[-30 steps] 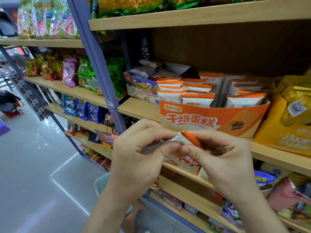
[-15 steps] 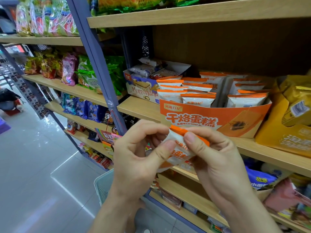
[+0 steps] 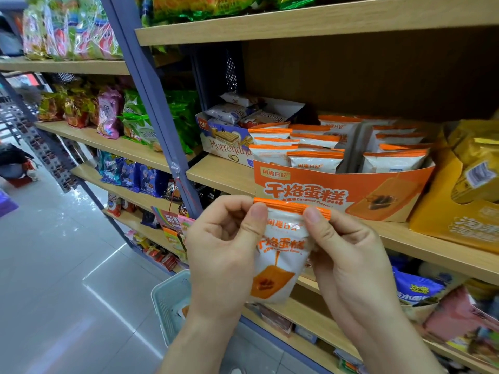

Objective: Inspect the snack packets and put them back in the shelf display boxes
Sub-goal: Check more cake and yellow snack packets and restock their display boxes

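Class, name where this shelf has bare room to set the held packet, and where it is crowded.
Bare board lies between the blue upright, the wafer box and the orange display box. That box's packet rows are crowded.

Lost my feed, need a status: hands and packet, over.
Left hand and right hand both pinch one orange-topped packet at its top seal, upright. Orange display box on shelf just behind. Nothing in between.

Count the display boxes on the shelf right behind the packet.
3: the wafer box at left, the orange box in the middle, the yellow box at right; more may lie past the frame.
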